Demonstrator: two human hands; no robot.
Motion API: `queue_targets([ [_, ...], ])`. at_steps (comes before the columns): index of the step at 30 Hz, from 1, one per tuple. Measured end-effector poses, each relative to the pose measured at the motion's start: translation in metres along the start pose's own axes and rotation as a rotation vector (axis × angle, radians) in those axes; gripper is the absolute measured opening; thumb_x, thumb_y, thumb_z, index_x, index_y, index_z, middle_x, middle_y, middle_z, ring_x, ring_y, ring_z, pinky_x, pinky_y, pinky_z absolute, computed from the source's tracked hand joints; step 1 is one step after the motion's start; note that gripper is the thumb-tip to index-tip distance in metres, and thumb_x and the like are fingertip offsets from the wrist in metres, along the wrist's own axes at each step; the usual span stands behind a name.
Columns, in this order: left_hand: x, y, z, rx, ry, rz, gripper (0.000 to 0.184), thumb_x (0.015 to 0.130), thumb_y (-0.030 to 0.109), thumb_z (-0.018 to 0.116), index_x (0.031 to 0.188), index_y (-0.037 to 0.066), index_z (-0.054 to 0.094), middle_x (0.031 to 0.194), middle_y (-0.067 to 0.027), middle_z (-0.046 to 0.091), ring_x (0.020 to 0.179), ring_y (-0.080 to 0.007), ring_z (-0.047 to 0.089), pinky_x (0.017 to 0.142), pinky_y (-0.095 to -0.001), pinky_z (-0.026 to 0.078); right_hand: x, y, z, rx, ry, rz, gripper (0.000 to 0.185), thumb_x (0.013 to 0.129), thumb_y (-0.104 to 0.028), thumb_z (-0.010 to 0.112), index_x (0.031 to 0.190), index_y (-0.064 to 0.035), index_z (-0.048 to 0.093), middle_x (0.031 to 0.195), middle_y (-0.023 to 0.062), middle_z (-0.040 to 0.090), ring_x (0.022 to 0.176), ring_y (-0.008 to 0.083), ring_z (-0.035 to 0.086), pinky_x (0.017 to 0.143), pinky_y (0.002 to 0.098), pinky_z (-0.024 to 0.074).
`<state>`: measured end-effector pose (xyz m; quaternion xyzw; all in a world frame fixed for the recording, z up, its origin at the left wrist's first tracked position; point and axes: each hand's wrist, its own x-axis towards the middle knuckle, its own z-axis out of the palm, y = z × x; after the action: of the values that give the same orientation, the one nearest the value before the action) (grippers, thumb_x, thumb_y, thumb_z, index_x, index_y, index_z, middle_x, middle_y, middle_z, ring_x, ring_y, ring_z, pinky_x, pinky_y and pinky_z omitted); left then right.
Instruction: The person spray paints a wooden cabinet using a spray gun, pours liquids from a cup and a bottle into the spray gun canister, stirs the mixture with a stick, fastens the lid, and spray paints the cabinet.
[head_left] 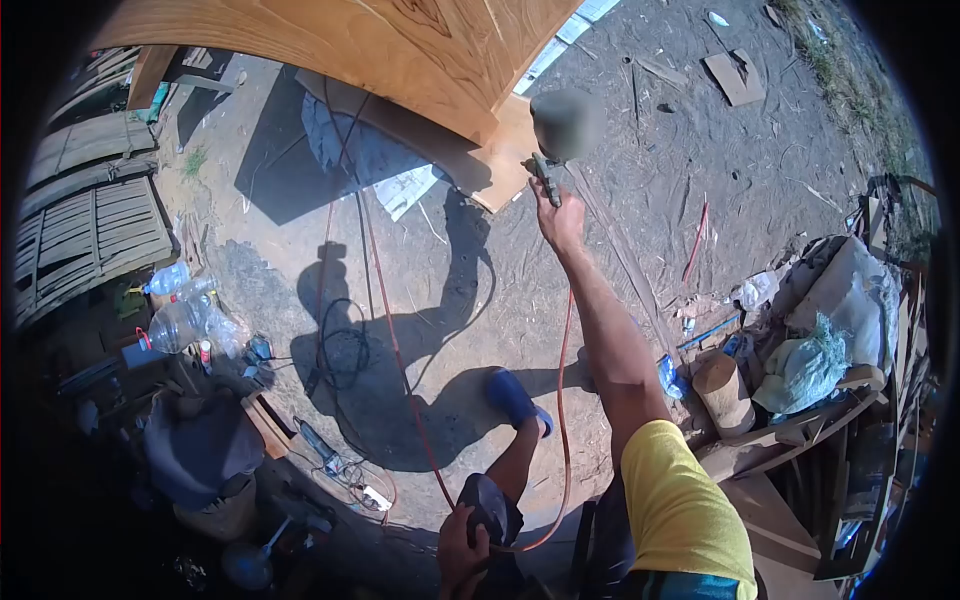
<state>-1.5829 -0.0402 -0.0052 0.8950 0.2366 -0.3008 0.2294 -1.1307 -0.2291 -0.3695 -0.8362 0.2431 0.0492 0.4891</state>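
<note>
My right hand [562, 215] reaches forward with its fingers wrapped round the grip of a spray gun [543, 180]. A round, blurred dark shape [562, 125], perhaps the gun's cup, sits at its front end. Close to it on the left is the corner of a large glossy brown wooden panel [400, 60], with wood grain showing. Low in the view, my left hand [462, 548] is closed around an orange hose [568, 400] beside my dark-clothed knee. The hose loops up along my right forearm, and another stretch runs away across the ground.
Blue clog [510, 395] on my foot. Plastic bottles [175, 322], an angle grinder [318, 445] and a power strip [377, 498] lie left. Slatted wooden panels [90, 240] lean at far left. A log [723, 392], sacks [810, 365] and wood scraps crowd the right. Hoses and cables cross the ground.
</note>
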Motion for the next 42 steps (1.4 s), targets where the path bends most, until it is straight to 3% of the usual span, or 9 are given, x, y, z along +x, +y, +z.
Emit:
queue_targets([
  [9, 0.005, -0.001, 0.004, 0.044, 0.003, 0.03, 0.042, 0.092, 0.021, 0.067, 0.131, 0.003, 0.066, 0.13, -0.0251, 0.068, 0.119, -0.0432, 0.066, 0.106, -0.0491, 0.051, 0.013, 0.005, 0.0, -0.078, -0.077, -0.041, 0.061, 0.097, -0.058, 0.07, 0.11, 0.0014, 0.075, 0.088, 0.0364, 0.069, 0.091, 0.0524, 0.071, 0.08, 0.0565, 0.0546],
  [13, 0.004, -0.007, 0.009, 0.05, 0.004, 0.081, 0.041, 0.092, 0.021, 0.067, 0.13, 0.004, 0.066, 0.13, -0.0249, 0.068, 0.119, -0.043, 0.066, 0.105, -0.0491, 0.052, 0.014, -0.001, -0.013, 0.08, 0.0, -0.04, 0.059, 0.097, -0.058, 0.069, 0.097, 0.0005, 0.074, 0.087, 0.0319, 0.072, 0.09, 0.0513, 0.071, 0.077, 0.055, 0.0561],
  [17, 0.005, 0.006, 0.007, 0.06, -0.009, 0.082, 0.04, 0.095, 0.022, 0.067, 0.13, 0.003, 0.066, 0.13, -0.0253, 0.068, 0.118, -0.0435, 0.066, 0.104, -0.0493, 0.052, 0.02, 0.002, -0.038, 0.2, -0.164, 0.038, 0.061, 0.096, -0.061, 0.069, 0.105, -0.0014, 0.077, 0.088, 0.0295, 0.073, 0.092, 0.0492, 0.072, 0.081, 0.0531, 0.0549],
  [21, 0.01, 0.033, 0.001, 0.066, -0.009, 0.078, 0.036, 0.098, 0.02, 0.064, 0.129, 0.003, 0.066, 0.129, -0.0259, 0.068, 0.119, -0.0442, 0.065, 0.104, -0.0495, 0.051, 0.055, -0.016, -0.061, 0.128, -0.03, -0.055, 0.066, 0.095, -0.066, 0.067, 0.104, -0.001, 0.077, 0.087, 0.029, 0.073, 0.089, 0.0494, 0.071, 0.081, 0.052, 0.0551],
  [23, 0.012, 0.035, 0.003, 0.041, -0.005, 0.082, 0.033, 0.101, 0.019, 0.059, 0.129, 0.002, 0.066, 0.127, -0.0267, 0.068, 0.119, -0.045, 0.065, 0.104, -0.05, 0.051, 0.082, -0.027, -0.07, 0.153, 0.076, -0.007, 0.071, 0.094, -0.066, 0.069, 0.099, 0.004, 0.075, 0.073, 0.019, 0.072, 0.075, 0.0355, 0.073, 0.074, 0.0473, 0.0554],
  [29, 0.01, 0.045, 0.01, 0.052, -0.007, 0.062, 0.033, 0.103, 0.019, 0.057, 0.129, 0.002, 0.066, 0.125, -0.0239, 0.07, 0.118, -0.0431, 0.066, 0.103, -0.0496, 0.052, 0.095, -0.041, -0.097, 0.129, 0.249, -0.058, 0.07, 0.094, -0.066, 0.069, 0.104, 0.0036, 0.075, 0.082, 0.025, 0.074, 0.084, 0.0413, 0.075, 0.076, 0.0492, 0.0556],
  [32, 0.008, 0.047, 0.013, 0.113, -0.017, 0.054, 0.032, 0.103, 0.02, 0.058, 0.128, 0.002, 0.066, 0.123, -0.0218, 0.071, 0.116, -0.0412, 0.067, 0.101, -0.0491, 0.053, 0.069, -0.051, -0.119, 0.157, -0.005, -0.078, 0.066, 0.096, -0.062, 0.069, 0.103, 0.0034, 0.075, 0.082, 0.0267, 0.073, 0.083, 0.0449, 0.074, 0.073, 0.0492, 0.0549],
  [37, 0.005, 0.039, 0.019, 0.124, 0.011, 0.099, 0.031, 0.103, 0.02, 0.059, 0.127, 0.004, 0.067, 0.119, -0.0213, 0.072, 0.112, -0.0412, 0.068, 0.097, -0.0504, 0.055, 0.01, -0.144, -0.19, 0.175, 0.056, -0.198, 0.057, 0.098, -0.054, 0.072, 0.103, 0.0034, 0.075, 0.07, 0.0233, 0.067, 0.067, 0.0385, 0.07, 0.065, 0.0455, 0.0535],
  [42, 0.003, 0.04, 0.017, 0.075, 0.016, 0.128, 0.027, 0.103, 0.02, 0.058, 0.125, 0.007, 0.067, 0.114, -0.0212, 0.073, 0.109, -0.0419, 0.068, 0.094, -0.0516, 0.055, -0.029, -0.25, -0.262, 0.268, 0.067, -0.286, 0.043, 0.101, -0.042, 0.073, 0.104, 0.0009, 0.076, 0.067, 0.011, 0.067, 0.063, 0.0184, 0.068, 0.06, 0.0359, 0.0523],
])
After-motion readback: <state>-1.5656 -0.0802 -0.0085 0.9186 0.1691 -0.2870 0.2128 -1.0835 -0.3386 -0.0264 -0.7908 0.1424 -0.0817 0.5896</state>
